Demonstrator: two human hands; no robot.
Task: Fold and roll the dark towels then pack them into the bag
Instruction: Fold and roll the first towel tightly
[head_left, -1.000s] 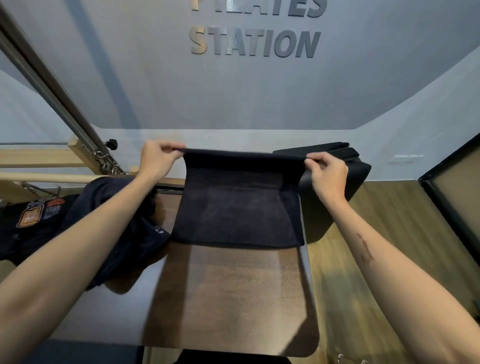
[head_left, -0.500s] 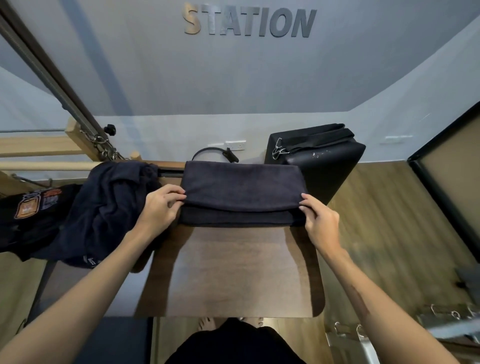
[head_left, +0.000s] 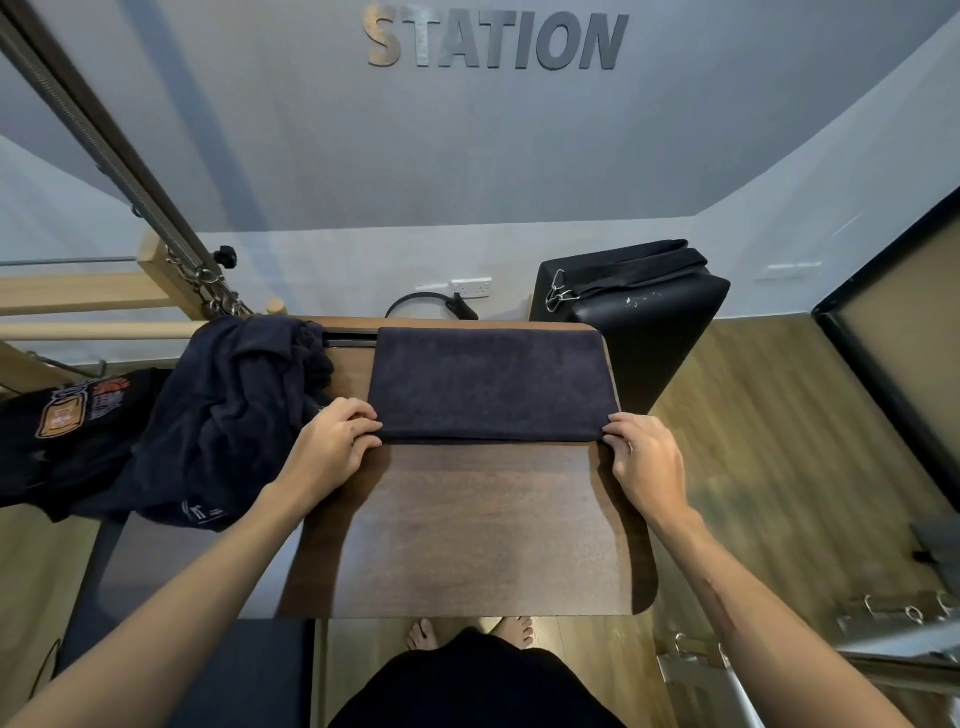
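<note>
1. At the far left, a black printed garment with an orange emblem (head_left: 67, 415) lies off the desk edge. I cannot tell if it belongs to the task.
2. Just right of it, a crumpled heap of dark navy towels (head_left: 228, 415) drapes over the left side of the dark brown wooden desk (head_left: 467, 530), not yet folded.
3. The left hand (head_left: 332, 441) rests at the near left corner of the folded dark rectangular towel (head_left: 491, 384). Its fingers (head_left: 363, 431) curl onto that corner and pinch the layered edge.
4. The folded towel lies flat on the far half of the desk. Its long axis runs left to right, and its near long edge is straight between the two hands.
5. The right hand (head_left: 647, 457) mirrors the left at the near right corner, its fingers likewise nipping the fold's edge.
6. The towel lies directly ahead of both hands, each hand equally near its own corner. A further fold would carry the edge away from the body, while a roll would likely start from one short end and travel along the long axis.
7. Behind the desk's right corner stands a black boxy bag with straps and a metal clip (head_left: 628, 312), well clear of the towel and nearer the right hand for packing.
</note>
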